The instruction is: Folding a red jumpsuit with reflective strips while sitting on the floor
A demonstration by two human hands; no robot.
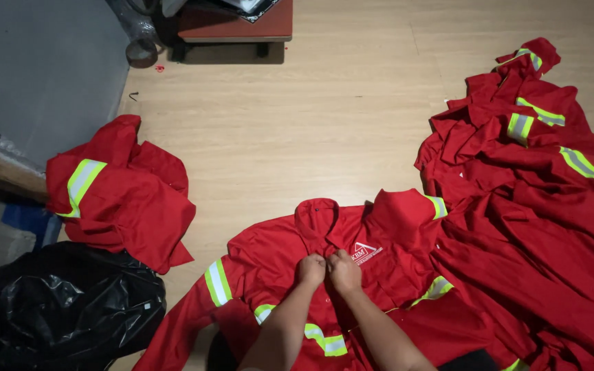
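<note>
A red work shirt (pixel 269 264) with yellow-and-grey reflective bands lies spread face up on the wooden floor in front of me, collar pointing away. My left hand (pixel 310 269) and my right hand (pixel 344 271) are side by side on the shirt's front opening just below the collar, fingers pinched on the fabric edges. Whether a button is between the fingers is hidden.
A large heap of the same red shirts (pixel 537 206) fills the right side. A smaller bundle of red shirts (pixel 122 196) lies at the left, beside a black plastic bag (pixel 63 306). A low wooden table (pixel 235 24) stands at the far end.
</note>
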